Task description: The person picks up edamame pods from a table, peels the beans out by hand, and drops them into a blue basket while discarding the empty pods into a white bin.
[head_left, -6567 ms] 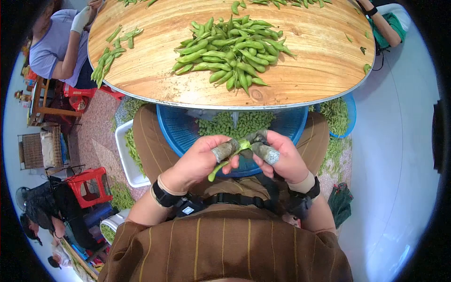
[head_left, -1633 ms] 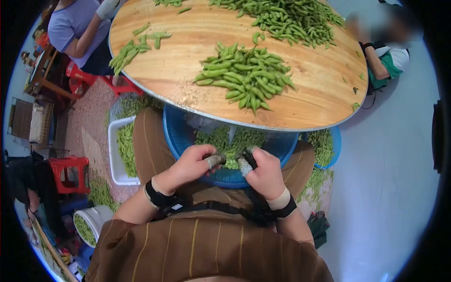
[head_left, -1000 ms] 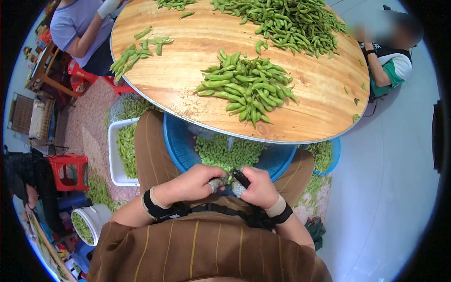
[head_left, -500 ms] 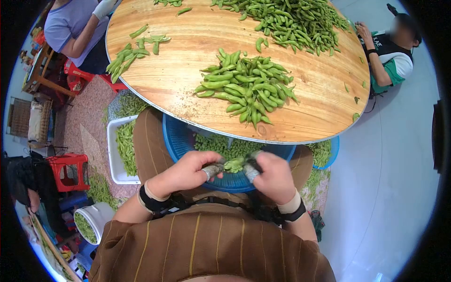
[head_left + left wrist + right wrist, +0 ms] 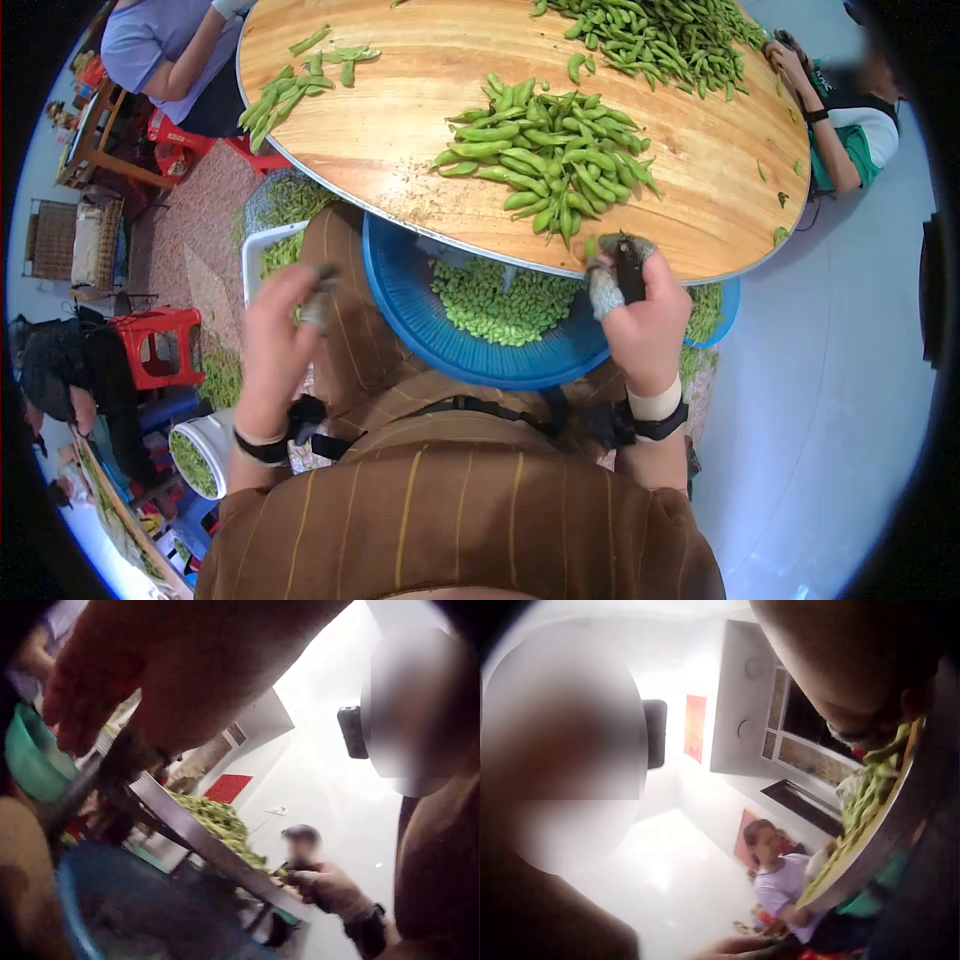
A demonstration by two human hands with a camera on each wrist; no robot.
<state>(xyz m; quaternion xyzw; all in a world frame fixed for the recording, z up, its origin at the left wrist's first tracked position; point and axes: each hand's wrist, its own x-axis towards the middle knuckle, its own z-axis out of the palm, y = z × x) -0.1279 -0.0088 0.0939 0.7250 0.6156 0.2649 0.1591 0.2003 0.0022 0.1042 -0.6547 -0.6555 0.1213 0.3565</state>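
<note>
My right hand is at the near edge of the wooden table, its grey-wrapped thumb and fingers curled. A bit of green soybean pod shows at these fingertips, close beside a pile of plump green pods. My left hand, blurred, hangs over the side of the white tub, thumb and fingers apart and nothing seen between them. Between my knees stands a blue basket with shelled green beans in it. In the wrist views both hands are dark and their fingertips hidden.
A larger heap of pods lies at the table's far right, a few pods at its left. People sit at both sides. A red stool and a white bucket stand left; another blue basket sits right.
Half a second ago both hands were together over the basket with an opened green pod between them. The left has swung out left to the tub, the right up to the table edge.
</note>
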